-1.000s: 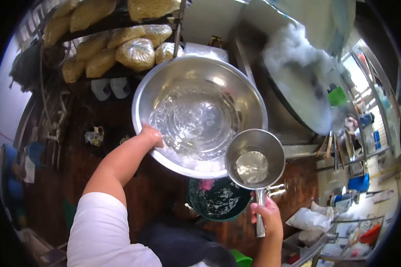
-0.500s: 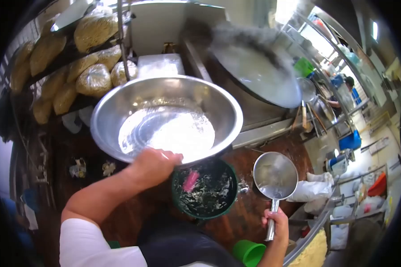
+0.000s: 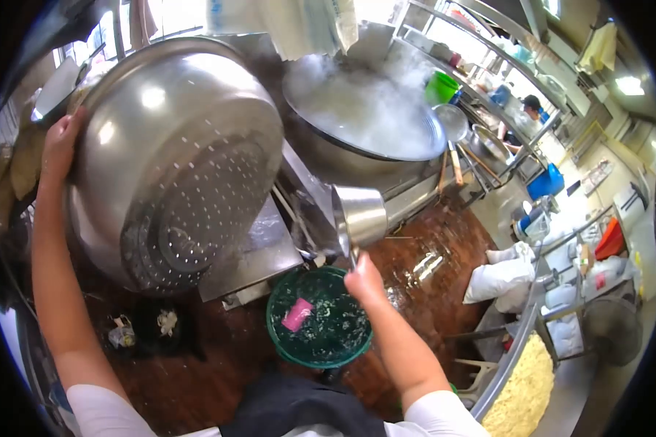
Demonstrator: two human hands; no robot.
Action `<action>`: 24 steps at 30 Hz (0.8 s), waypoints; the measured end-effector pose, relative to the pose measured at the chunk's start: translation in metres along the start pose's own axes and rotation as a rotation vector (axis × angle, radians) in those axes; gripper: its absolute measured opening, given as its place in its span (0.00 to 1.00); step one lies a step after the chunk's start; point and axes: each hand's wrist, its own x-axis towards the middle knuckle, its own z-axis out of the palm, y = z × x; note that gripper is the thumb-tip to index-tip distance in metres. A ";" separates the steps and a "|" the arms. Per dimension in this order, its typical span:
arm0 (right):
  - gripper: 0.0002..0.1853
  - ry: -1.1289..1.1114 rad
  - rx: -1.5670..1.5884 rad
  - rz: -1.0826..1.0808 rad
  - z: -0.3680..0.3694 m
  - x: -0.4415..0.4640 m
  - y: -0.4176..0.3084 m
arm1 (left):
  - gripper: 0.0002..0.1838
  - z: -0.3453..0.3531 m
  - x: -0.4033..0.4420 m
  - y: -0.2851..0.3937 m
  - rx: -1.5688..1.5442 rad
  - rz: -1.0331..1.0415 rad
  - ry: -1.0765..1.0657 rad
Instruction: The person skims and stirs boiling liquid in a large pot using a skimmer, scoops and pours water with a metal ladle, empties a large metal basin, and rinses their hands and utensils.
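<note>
My left hand (image 3: pixel 60 149) is closed on the rim of a large steel colander (image 3: pixel 149 109), which is tipped up so that its perforated underside faces me. In my right hand (image 3: pixel 366 280) is the handle of a steel dipper (image 3: pixel 363 216), turned on its side. Just beyond that hand, a dark green tub (image 3: pixel 321 358) stands on the floor. Liquid with white bits lies in the tub, and a pink object (image 3: pixel 297 315) is in it. What the colander's inside holds, if anything, is hidden.
A large wok (image 3: pixel 372 149) steams behind a metal ledge. Long-handled tools (image 3: pixel 455 164) lean to its right. White sacks (image 3: pixel 499 280) rest on the wet brown floor (image 3: pixel 444 240). A yellowish mass (image 3: pixel 521 390) fills a tray at lower right. A person (image 3: pixel 532 109) stands far off.
The colander has swung left and up, from showing its inside to showing its underside. My right hand has raised the dipper leftward and tipped it sideways. The view has shifted.
</note>
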 end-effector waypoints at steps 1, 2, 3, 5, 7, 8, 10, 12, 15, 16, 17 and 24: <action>0.24 0.023 -0.013 0.013 -0.008 0.009 -0.015 | 0.32 -0.006 0.004 -0.021 -0.021 -0.019 0.022; 0.25 0.041 -0.027 0.028 -0.016 0.012 -0.029 | 0.33 -0.011 0.004 -0.037 -0.038 -0.039 0.042; 0.24 0.106 0.008 -0.003 -0.026 0.008 -0.042 | 0.34 -0.016 0.002 -0.050 0.004 -0.066 0.069; 0.26 0.161 0.033 -0.037 -0.028 0.008 -0.034 | 0.35 -0.025 -0.005 -0.069 0.084 -0.126 0.129; 0.26 0.195 0.119 -0.081 -0.034 -0.002 -0.019 | 0.34 -0.025 -0.022 -0.062 -0.028 -0.177 0.165; 0.23 0.333 0.088 -0.340 -0.025 -0.001 0.008 | 0.33 -0.021 -0.033 -0.054 -0.086 -0.205 0.177; 0.21 -0.087 0.446 0.035 -0.047 -0.025 0.016 | 0.30 -0.009 -0.066 -0.007 -0.210 -0.166 0.177; 0.13 -0.298 0.631 0.135 -0.054 -0.039 0.049 | 0.29 0.008 -0.103 0.026 -0.202 -0.156 0.150; 0.13 -0.598 0.560 0.259 -0.074 -0.055 0.089 | 0.28 0.035 -0.147 0.056 0.014 -0.074 0.107; 0.15 -0.662 0.474 0.234 -0.079 -0.056 0.098 | 0.28 0.046 -0.163 0.069 0.092 -0.003 0.104; 0.16 -0.740 0.376 0.198 -0.076 -0.054 0.115 | 0.24 0.052 -0.181 0.093 0.084 -0.055 0.024; 0.14 -0.771 -0.540 -0.153 0.002 -0.012 0.202 | 0.09 0.086 -0.302 0.139 0.122 0.224 -0.039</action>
